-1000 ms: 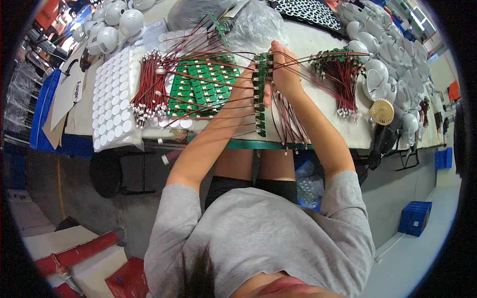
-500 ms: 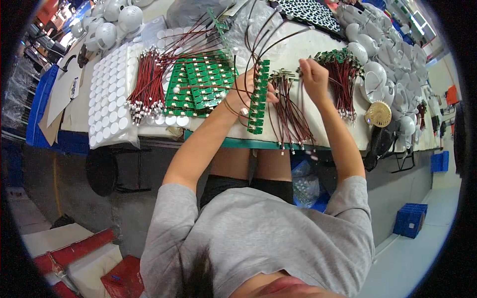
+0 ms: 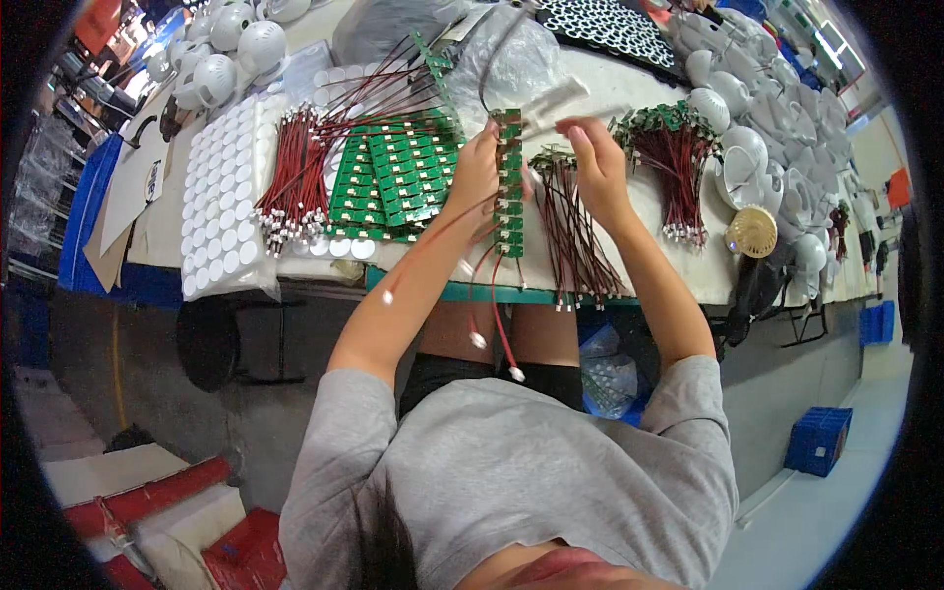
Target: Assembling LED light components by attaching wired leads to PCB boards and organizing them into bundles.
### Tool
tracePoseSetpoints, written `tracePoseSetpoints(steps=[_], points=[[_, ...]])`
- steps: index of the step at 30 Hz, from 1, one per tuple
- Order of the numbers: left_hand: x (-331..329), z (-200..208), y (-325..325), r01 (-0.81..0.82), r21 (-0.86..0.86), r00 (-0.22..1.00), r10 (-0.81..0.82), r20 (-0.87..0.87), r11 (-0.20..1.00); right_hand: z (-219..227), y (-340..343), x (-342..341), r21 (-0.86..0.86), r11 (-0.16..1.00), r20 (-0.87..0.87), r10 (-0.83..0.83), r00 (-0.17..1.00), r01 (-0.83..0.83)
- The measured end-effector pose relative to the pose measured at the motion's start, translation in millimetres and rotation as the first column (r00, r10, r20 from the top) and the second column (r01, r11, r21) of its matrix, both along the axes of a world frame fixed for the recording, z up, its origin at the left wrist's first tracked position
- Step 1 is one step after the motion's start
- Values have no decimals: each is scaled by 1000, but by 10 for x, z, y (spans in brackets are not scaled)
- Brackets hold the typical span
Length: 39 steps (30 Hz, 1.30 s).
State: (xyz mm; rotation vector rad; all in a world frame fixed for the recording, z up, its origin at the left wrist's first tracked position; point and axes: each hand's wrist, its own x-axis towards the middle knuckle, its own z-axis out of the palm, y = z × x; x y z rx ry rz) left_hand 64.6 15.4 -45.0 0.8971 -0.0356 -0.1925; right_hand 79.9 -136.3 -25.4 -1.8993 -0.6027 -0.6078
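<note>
My left hand (image 3: 477, 175) is closed on the edge of a long green circuit board strip (image 3: 509, 211), held upright over the table's front edge. Dark red wires (image 3: 499, 313) with small white plugs dangle from the strip, some across my left forearm. To the right of the strip is my right hand (image 3: 600, 169), thumb and fingers apart, with nothing visible in it. Beneath and beside it lies a bundle of wired small boards (image 3: 570, 231), its plugs at the table's front edge.
Stacked green board panels (image 3: 408, 172) and red wires (image 3: 295, 172) lie left, beside a sheet of white discs (image 3: 218, 202). Another wired bundle (image 3: 678, 162) and many white housings (image 3: 742, 162) lie right, near a small handheld fan (image 3: 751, 231). A black perforated tray (image 3: 610, 34) stands behind.
The strip's wires, which arched up and away, have mostly swung down toward me. My right hand has opened from a pinch and shifted left. The strip is now more upright.
</note>
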Motion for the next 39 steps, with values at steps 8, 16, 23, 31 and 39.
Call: tracePoseSetpoints(steps=[8, 16, 23, 31, 39], points=[[-149, 80, -16, -124, 349, 977, 54, 205, 929, 135, 433, 103, -112, 991, -265, 43, 963, -75], [-101, 21, 196, 504, -291, 863, -481, 152, 813, 336, 224, -11, 236, 881, -588, 466, 661, -411], [-99, 47, 161, 268, -136, 957, -247, 153, 954, 450, 281, -155, 184, 935, -687, 342, 641, -302], [-94, -50, 152, 533, -359, 839, -534, 106, 766, 457, 130, -177, 130, 854, -675, 448, 587, -503], [-213, 292, 9, 54, 146, 997, -61, 49, 988, 453, 205, -295, 159, 929, -749, 334, 572, -335]])
